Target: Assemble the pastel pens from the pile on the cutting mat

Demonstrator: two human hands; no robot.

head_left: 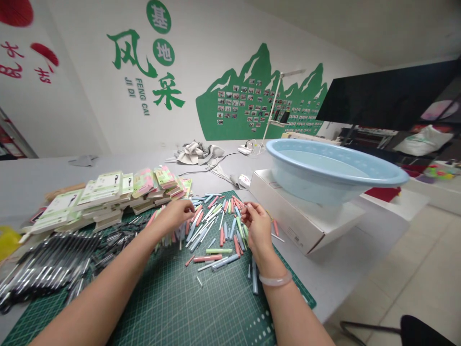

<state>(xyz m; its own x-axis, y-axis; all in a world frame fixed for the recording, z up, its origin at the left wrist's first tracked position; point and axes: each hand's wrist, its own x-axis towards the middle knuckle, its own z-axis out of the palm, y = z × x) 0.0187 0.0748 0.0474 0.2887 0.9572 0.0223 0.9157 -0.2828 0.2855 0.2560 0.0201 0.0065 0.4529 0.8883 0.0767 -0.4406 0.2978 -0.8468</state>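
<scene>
My left hand (179, 216) hovers over the left part of a pile of slim pink, blue, green and white pen parts (204, 226). Its fingers are curled together, and whatever they hold is hidden. At the pile's right side is my right hand (255, 225), thumb and fingertips drawn together in a pinch; anything between them is too small to make out. A pink tube (208, 258), a green tube (219, 251) and a blue tube (225, 262) lie at the near side of the pile. Under them is a green cutting mat (187, 293).
Black pens (54, 262) lie in rows at left, before stacked small boxes (104, 187). A blue basin (309, 178) rests on a white carton (302, 221) at right. Grey cloth (196, 153), a cable and a lamp (272, 105) are farther back.
</scene>
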